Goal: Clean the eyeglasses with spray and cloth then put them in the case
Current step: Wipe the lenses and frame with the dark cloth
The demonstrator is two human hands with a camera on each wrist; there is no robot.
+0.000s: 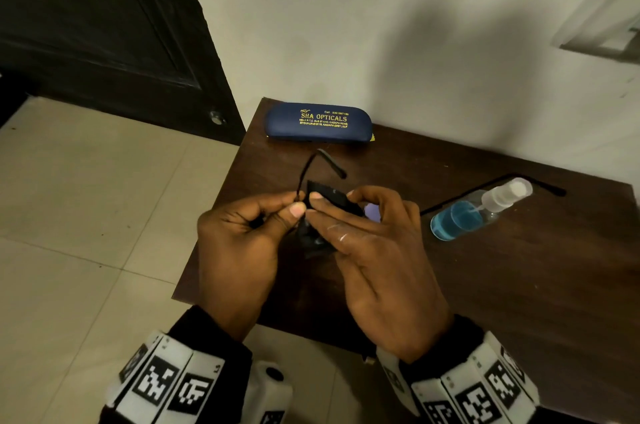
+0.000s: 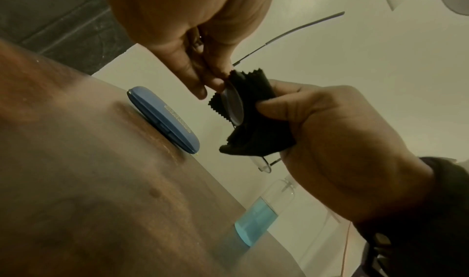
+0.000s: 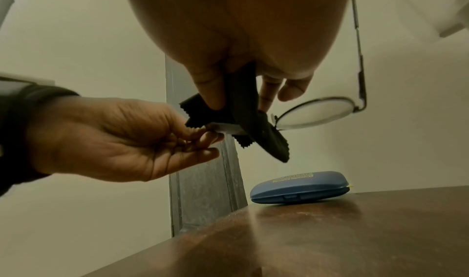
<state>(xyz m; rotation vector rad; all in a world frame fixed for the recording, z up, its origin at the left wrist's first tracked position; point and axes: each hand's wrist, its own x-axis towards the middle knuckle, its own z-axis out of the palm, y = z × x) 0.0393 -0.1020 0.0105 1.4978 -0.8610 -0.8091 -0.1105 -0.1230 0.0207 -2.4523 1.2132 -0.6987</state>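
Observation:
I hold the thin dark wire-framed eyeglasses (image 1: 323, 160) above the table, temples unfolded. My left hand (image 1: 297, 203) pinches the frame at one lens's outer edge. My right hand (image 1: 337, 201) grips a black cloth (image 1: 332, 198) folded over that lens, thumb on one side and fingers on the other. In the left wrist view the cloth (image 2: 253, 125) wraps a clear lens (image 2: 232, 104). The right wrist view shows the other lens (image 3: 317, 112) bare. The blue case (image 1: 318, 122) lies shut at the table's far edge. The spray bottle (image 1: 478, 208) with blue liquid stands to the right.
The dark brown table (image 1: 519, 285) stands against a pale wall, its left edge over a tiled floor (image 1: 86, 198). A dark door (image 1: 104, 25) is at the back left. One temple arm (image 1: 540, 186) reaches out over the bottle.

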